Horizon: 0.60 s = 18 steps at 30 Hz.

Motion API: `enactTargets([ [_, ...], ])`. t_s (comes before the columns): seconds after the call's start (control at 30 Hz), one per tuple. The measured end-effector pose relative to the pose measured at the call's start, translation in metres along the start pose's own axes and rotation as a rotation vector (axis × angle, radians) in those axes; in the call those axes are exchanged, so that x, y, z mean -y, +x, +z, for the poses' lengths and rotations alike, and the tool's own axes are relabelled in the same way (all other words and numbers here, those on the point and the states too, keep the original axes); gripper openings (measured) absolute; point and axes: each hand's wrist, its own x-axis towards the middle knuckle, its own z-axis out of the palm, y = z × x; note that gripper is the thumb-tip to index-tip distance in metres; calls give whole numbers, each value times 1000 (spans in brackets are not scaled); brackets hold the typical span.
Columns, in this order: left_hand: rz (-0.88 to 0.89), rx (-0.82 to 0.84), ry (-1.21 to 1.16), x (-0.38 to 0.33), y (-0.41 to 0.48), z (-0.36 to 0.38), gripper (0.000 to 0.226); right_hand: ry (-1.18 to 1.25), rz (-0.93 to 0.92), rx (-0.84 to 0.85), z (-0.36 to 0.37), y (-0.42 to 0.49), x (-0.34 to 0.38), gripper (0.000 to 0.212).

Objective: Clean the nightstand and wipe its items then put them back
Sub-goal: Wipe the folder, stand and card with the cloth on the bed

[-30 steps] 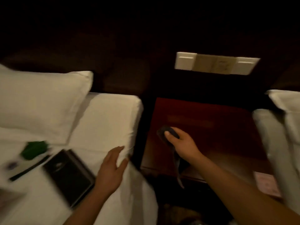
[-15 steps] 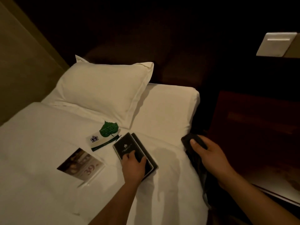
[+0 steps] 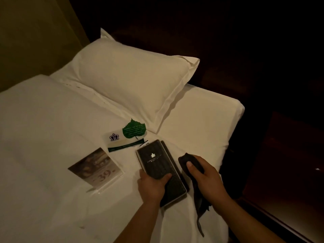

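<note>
Nearest, I see the left hand [image 3: 152, 187] gripping the near end of the black ribbed rectangular booklet [image 3: 154, 161], thumb on its cover, fingers at its left edge. It lies on a dark flat pad with a pale edge [image 3: 177, 188], both on the white bed sheet [image 3: 43, 120]. The right hand [image 3: 207, 179] is just beside, fingers curled round a dark crumpled cloth [image 3: 192, 161], thumb on top; the cloth's tail trails onto the sheet. Left: clear acrylic stand with a photo card marked 39 [image 3: 95, 168]. Beyond: white card with a crest and green band [image 3: 121, 142], green leaf-shaped card [image 3: 134, 128] touching its far corner. Then the white pillow [image 3: 133, 79]. Dark red-brown wooden nightstand [image 3: 289, 151] sits dim at right, beside the bed.
</note>
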Motion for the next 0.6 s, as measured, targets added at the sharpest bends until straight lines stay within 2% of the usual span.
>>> enactTargets([
  [0.13, -73, 111, -159, 7, 12, 2, 82, -71, -68, 79, 18, 15, -7, 26],
  [0.3, -106, 259, -466, 12, 19, -1, 78, 98, 76, 14, 16, 44, -2, 16],
  [0.43, -141, 268, -603, 14, 17, -3, 77, 86, 64, 61, 14, 54, 1, 31],
  [0.53, -232, 356, -766, 14, 15, -7, 69, 164, 49, 96, 19, 56, 6, 28],
  [0.6, -288, 460, -864, 12, 12, -14, 63, 319, 99, 138, 22, 62, 11, 36],
])
